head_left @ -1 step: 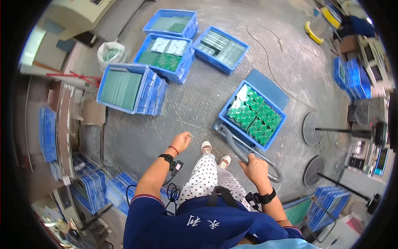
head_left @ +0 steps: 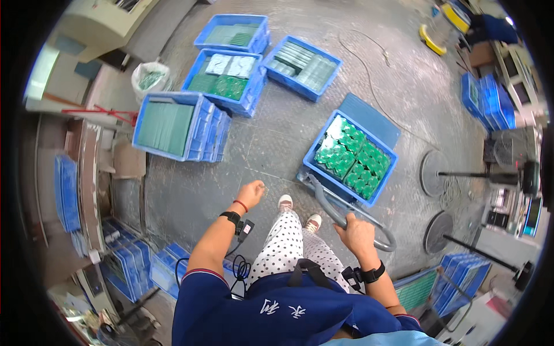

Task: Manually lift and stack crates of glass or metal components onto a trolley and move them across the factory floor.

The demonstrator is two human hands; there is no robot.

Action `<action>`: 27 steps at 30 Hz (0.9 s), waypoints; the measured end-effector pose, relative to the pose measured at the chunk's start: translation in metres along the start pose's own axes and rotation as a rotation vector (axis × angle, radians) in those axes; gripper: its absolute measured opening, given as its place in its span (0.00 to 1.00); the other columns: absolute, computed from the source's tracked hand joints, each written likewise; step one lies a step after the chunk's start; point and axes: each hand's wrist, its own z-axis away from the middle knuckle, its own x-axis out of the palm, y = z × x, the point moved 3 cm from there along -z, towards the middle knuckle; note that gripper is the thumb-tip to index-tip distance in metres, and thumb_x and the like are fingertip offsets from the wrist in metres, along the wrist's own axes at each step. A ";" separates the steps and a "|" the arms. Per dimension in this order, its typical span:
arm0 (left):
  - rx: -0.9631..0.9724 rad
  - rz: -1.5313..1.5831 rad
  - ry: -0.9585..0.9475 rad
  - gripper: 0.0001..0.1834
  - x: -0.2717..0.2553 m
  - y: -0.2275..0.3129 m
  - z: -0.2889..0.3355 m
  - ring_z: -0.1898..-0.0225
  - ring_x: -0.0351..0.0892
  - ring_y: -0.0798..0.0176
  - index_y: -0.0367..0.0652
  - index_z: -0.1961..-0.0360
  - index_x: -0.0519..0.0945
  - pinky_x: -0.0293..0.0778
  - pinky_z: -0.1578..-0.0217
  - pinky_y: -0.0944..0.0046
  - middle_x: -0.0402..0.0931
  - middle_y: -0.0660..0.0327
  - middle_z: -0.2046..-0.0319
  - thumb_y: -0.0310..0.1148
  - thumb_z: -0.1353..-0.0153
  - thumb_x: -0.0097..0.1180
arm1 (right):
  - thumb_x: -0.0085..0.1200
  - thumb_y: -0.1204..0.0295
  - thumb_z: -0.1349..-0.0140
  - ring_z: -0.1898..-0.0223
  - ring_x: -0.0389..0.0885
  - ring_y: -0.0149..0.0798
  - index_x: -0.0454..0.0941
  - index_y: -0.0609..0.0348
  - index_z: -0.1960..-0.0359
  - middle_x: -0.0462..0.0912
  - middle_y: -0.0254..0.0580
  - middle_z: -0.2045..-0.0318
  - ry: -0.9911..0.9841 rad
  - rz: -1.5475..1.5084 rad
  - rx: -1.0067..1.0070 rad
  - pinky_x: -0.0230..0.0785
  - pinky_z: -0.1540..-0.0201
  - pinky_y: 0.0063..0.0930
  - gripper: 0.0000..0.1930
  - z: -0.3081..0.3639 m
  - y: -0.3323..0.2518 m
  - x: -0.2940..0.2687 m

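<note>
My right hand [head_left: 356, 235] is wrapped round the grey tubular handle [head_left: 334, 212] of a flat trolley. On its blue platform [head_left: 369, 118] sits a blue plastic crate [head_left: 385, 183], tilted in my view, filled with green circuit boards [head_left: 352, 155] in two blocks. My left hand [head_left: 250, 195] hangs in front of me to the left of the trolley, apart from everything. Its fingers are curled in, and nothing shows in them. A black band and a small black device with a cable are on each wrist.
Blue crates of stacked boards [head_left: 164, 127] stand on the floor at the left and far left, beside a white sack [head_left: 150, 79]. A cable [head_left: 369, 75] lies beyond the trolley. Round-based stands [head_left: 435, 173] are at the right. Someone in dark clothes [head_left: 493, 32] is at the far right.
The crates and floor have shifted very slightly to the left and upward in view. My right hand keeps its hold on the handle; my left hand is almost unmoved.
</note>
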 end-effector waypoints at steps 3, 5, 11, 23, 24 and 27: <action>-0.013 -0.085 -0.029 0.11 0.018 -0.003 -0.055 0.72 0.77 0.56 0.41 0.68 0.76 0.71 0.70 0.61 0.76 0.52 0.74 0.36 0.47 0.50 | 0.56 0.56 0.54 0.84 0.75 0.47 0.68 0.56 0.82 0.74 0.47 0.88 -0.043 0.000 0.066 0.66 0.81 0.37 0.17 0.015 0.022 0.005; 0.011 -0.114 -0.035 0.11 0.049 -0.028 -0.098 0.74 0.77 0.55 0.41 0.67 0.76 0.71 0.71 0.61 0.76 0.52 0.75 0.36 0.47 0.49 | 0.56 0.58 0.55 0.84 0.75 0.46 0.68 0.55 0.84 0.74 0.46 0.88 -0.058 -0.016 0.089 0.66 0.81 0.36 0.16 0.022 0.031 0.008; 0.028 -0.157 -0.435 0.22 0.181 -0.082 -0.208 0.66 0.74 0.47 0.35 0.59 0.71 0.69 0.62 0.55 0.75 0.50 0.72 0.46 0.43 0.44 | 0.56 0.63 0.59 0.89 0.70 0.40 0.64 0.52 0.89 0.69 0.38 0.92 -0.064 -0.040 0.122 0.61 0.83 0.31 0.14 0.043 0.043 0.030; -0.236 0.263 -0.368 0.31 0.351 -0.102 -0.277 0.61 0.73 0.51 0.29 0.60 0.69 0.66 0.59 0.59 0.73 0.45 0.64 0.53 0.47 0.50 | 0.58 0.77 0.65 0.90 0.57 0.33 0.60 0.52 0.87 0.56 0.30 0.93 0.047 0.010 0.178 0.47 0.83 0.27 0.15 0.024 0.068 0.040; -0.238 0.264 -0.387 0.31 0.359 -0.104 -0.273 0.61 0.73 0.51 0.29 0.60 0.69 0.66 0.59 0.59 0.73 0.45 0.64 0.53 0.47 0.50 | 0.57 0.78 0.64 0.90 0.58 0.33 0.59 0.52 0.87 0.56 0.30 0.93 0.066 0.047 0.181 0.48 0.83 0.27 0.14 0.018 0.068 0.039; -0.259 0.453 -0.300 0.29 0.369 -0.106 -0.261 0.60 0.72 0.54 0.29 0.60 0.70 0.65 0.58 0.60 0.73 0.47 0.64 0.51 0.45 0.49 | 0.54 0.78 0.62 0.89 0.58 0.33 0.60 0.52 0.87 0.58 0.30 0.92 0.078 0.075 0.150 0.50 0.81 0.26 0.13 0.005 0.078 0.035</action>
